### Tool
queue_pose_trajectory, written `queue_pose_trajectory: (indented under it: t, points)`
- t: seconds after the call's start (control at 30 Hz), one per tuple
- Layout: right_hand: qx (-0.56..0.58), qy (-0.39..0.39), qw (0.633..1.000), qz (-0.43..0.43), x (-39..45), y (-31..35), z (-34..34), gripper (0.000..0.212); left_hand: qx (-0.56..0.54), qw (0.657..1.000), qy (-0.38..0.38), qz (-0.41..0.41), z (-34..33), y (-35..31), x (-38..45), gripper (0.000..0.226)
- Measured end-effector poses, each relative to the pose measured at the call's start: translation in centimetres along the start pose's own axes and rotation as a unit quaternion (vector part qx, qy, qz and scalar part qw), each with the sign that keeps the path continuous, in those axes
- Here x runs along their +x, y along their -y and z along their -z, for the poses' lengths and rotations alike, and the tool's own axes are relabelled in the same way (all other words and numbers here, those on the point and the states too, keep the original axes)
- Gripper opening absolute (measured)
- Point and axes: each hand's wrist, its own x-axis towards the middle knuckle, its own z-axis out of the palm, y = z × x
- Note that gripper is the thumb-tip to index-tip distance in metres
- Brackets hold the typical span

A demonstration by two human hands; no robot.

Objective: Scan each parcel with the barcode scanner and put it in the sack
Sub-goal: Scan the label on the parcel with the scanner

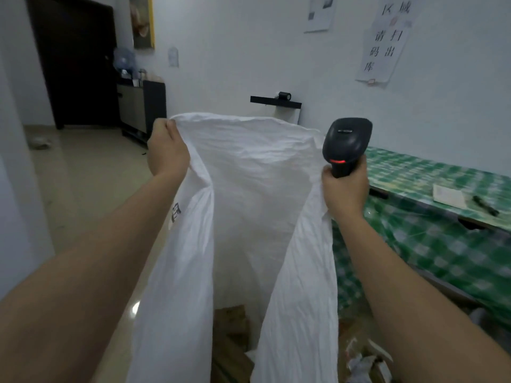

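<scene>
Brown parcels (231,335) lie at the bottom of the white sack (249,189), which stands on the floor beside the green-checked table (442,239). The left hand (167,153) clenches the sack's rim; the right hand (345,189) grips both the rim and the barcode scanner (347,145). With that doubled grip, the rim could slip and the mouth collapse.

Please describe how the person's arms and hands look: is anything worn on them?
Both forearms are bare up to the frame edge, with no sleeves visible. The left hand and right hand wear no gloves, and no watch, bracelet or ring can be seen.
</scene>
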Motion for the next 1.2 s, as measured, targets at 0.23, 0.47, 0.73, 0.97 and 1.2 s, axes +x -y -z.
queue_pose_trajectory:
  t: [0.23, 0.47, 0.73, 0.97, 1.2]
  points:
    - [-0.145, 0.047, 0.984, -0.094, -2.6, -3.6, 4.2, 0.028, 0.124, 0.985, 0.116, -0.044, 1.2, 3.3, -3.2, 0.037]
    - [-0.089, 0.065, 0.976, -0.19, -8.9, -6.1, 8.1, 0.054, 0.155, 0.965, 0.21, -0.019, 3.1, 5.8, -9.0, 0.033]
    - [-0.086, 0.056, 0.96, -0.26, -14.6, -9.3, 10.3, 0.055, 0.033, 0.963, 0.268, 0.021, 3.7, 6.0, -11.8, 0.032]
    - [-0.055, -0.044, 0.984, -0.165, -11.5, -6.7, 11.3, 0.041, 0.1, 0.921, 0.374, -0.049, 4.1, 7.8, -14.5, 0.089]
    - [-0.168, -0.022, 0.965, -0.199, -11.1, -8.2, 14.1, 0.044, 0.224, 0.913, 0.332, -0.072, 5.4, 7.1, -14.7, 0.091]
